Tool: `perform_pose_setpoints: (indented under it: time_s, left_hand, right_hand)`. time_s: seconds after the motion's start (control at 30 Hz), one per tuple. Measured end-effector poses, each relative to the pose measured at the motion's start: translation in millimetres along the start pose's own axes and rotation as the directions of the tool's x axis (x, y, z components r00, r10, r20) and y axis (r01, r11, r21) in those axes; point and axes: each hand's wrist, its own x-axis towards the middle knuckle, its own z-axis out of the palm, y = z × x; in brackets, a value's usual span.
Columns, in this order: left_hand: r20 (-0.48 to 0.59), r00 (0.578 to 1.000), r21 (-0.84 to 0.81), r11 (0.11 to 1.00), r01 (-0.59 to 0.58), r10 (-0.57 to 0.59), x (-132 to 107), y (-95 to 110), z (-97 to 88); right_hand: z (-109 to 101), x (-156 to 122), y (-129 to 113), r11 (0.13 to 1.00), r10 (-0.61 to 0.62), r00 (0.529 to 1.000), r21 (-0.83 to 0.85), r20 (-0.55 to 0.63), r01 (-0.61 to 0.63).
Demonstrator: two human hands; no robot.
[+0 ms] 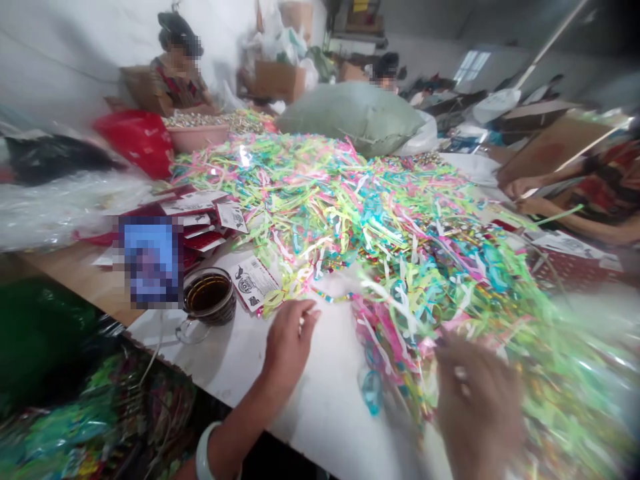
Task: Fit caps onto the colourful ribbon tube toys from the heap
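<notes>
A big heap of thin plastic strips (360, 207) in green, pink, blue and yellow covers the white table (320, 413). My left hand (289, 340) rests on the table at the heap's near edge, fingers curled together around something small I cannot make out. My right hand (477, 407) is smeared by motion at the heap's lower right, over pink and green strips; its fingers are unclear. A blue plastic piece (373, 392) lies between my hands.
A glass cup of dark tea (209, 299) stands left of my left hand, beside printed cards (253, 283) and a phone (150, 260). A red bag (140, 140), a grey sack (350, 113) and boxes lie behind. Other people sit at the far left, back and right.
</notes>
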Motion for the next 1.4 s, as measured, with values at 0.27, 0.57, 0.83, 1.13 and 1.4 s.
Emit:
perform_pose_setpoints:
  time_s: [0.27,0.57,0.83,1.13,1.4]
  left_hand:
    - [-0.108,0.994,0.657,0.752,0.057,0.020,74,-23,1.6]
    - [-0.096,0.995,0.237,0.971,0.040,-0.018,34,-34,-27.9]
    - [0.175,0.913,-0.348,0.845,0.407,-0.368,-9,-21,-35.4]
    - [0.119,0.920,-0.693,0.632,0.346,-0.373,-30,-17,-4.0]
    - [0.242,0.894,-0.632,0.638,0.440,-0.377,-43,-12,12.0]
  right_hand:
    - [114,34,-72,0.960,-0.268,0.818,0.074,0.509,0.269]
    - [89,14,-53,0.970,-0.136,0.789,0.243,0.599,-0.017]
    - [58,2,-56,0.626,0.118,0.611,0.419,0.783,-0.657]
    - [59,-27,-78,0.501,0.108,0.579,0.459,0.808,-0.734]
    - [61,-37,-69,0.611,0.112,0.760,0.558,0.640,-0.561]
